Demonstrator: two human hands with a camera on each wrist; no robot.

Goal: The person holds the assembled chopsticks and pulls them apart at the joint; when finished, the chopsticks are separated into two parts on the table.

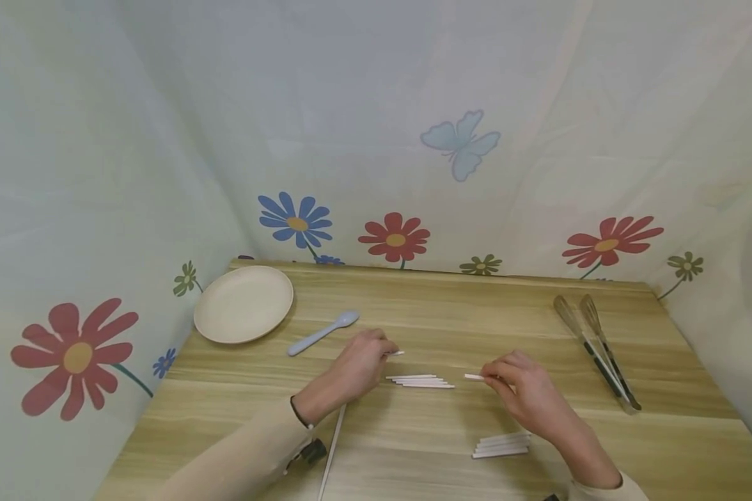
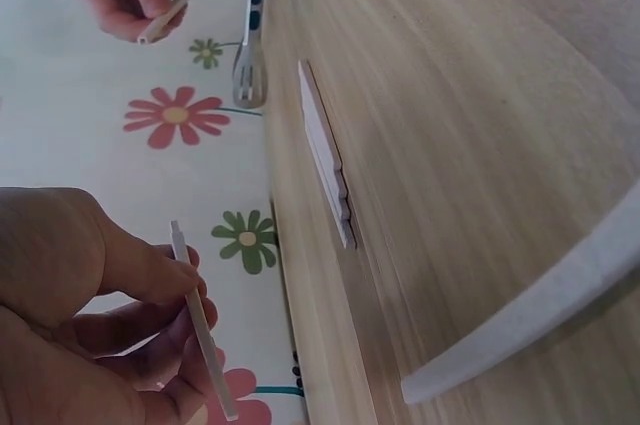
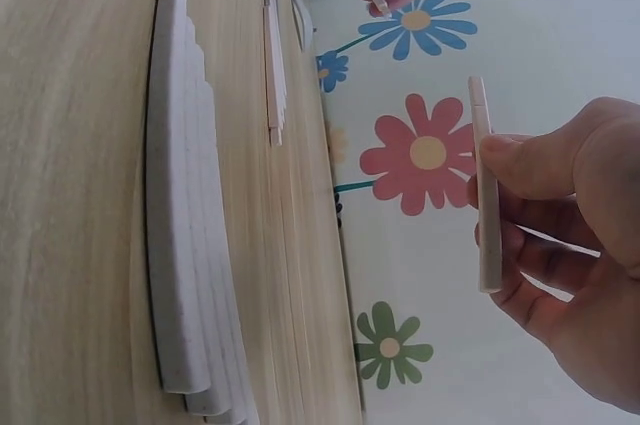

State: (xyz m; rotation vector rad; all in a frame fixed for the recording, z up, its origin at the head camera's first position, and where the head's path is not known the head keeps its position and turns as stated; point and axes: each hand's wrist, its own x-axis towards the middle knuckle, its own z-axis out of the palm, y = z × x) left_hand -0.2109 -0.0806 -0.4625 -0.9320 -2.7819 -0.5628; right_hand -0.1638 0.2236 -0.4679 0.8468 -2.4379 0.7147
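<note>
Between thumb and fingers, my left hand (image 1: pixel 360 362) pinches a short white stick (image 2: pixel 207 340) with a narrower tip at one end. My right hand (image 1: pixel 528 391) likewise pinches a short white stick (image 3: pixel 487 210), held above the table. On the wood between the hands lies a bundle of several white sticks (image 1: pixel 421 381), side by side. A second bundle of several sticks (image 1: pixel 501 445) lies nearer, below the right hand. One long thin white rod (image 1: pixel 331 456) runs toward the front edge beside my left forearm, its far end partly hidden by the hand.
At the back left sits a cream plate (image 1: pixel 244 304). A pale blue spoon (image 1: pixel 322 333) lies just beyond the left hand. Tongs (image 1: pixel 601 355) with dark grips rest on the right side. A flower-printed curtain (image 1: pixel 376 139) encloses the back and sides of the wooden table (image 1: pixel 445 313).
</note>
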